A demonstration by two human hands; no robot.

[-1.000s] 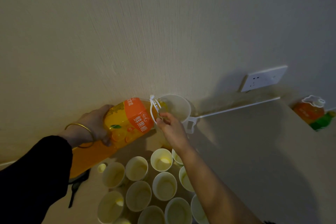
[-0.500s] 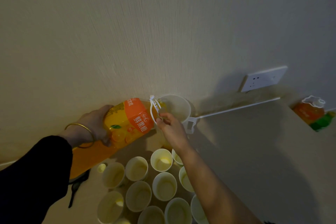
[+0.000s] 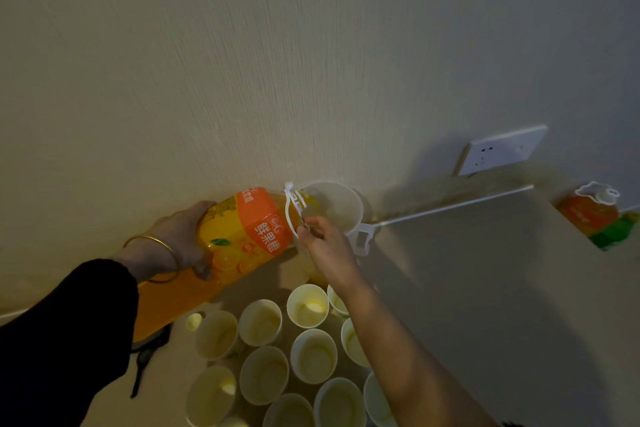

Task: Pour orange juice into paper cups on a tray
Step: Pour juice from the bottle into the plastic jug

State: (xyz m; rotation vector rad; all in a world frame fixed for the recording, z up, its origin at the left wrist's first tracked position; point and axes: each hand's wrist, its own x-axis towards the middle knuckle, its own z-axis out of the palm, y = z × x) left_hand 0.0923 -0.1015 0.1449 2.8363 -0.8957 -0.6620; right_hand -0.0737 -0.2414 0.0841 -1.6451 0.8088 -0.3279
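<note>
I see the big orange juice bottle (image 3: 239, 236) tipped on its side at about nine o'clock from the frame's centre, its neck pointing toward three o'clock and its base down toward seven o'clock. My left hand (image 3: 181, 239) wraps the bottle's body just behind the orange label, fingers curled over the far side and thumb under, a firm clasp. A thin gold bangle (image 3: 157, 255) sits at that wrist, above a black sleeve (image 3: 62, 336).

My right hand (image 3: 323, 246) comes up from five o'clock and pinches the white plastic carry loop (image 3: 292, 210) at the bottle's neck between thumb and fingertips. The neck lies at the rim of a white pitcher (image 3: 337, 206) standing against the wall at twelve o'clock from the cups; its handle (image 3: 362, 236) points toward four o'clock. I cannot tell whether juice is flowing.

The paper cups (image 3: 313, 355) stand packed rim to rim at six o'clock, below both hands. Several show a little pale liquid at the bottom, as far as the dim light lets me judge. The tray under them I cannot make out. A small yellow cap (image 3: 194, 321) lies just to the nine o'clock side of the cups, near a dark strap (image 3: 145, 364).

Far off at three o'clock a second orange bottle (image 3: 588, 213) stands beside a green one (image 3: 614, 230). A white wall socket (image 3: 502, 149) sits at two o'clock.
</note>
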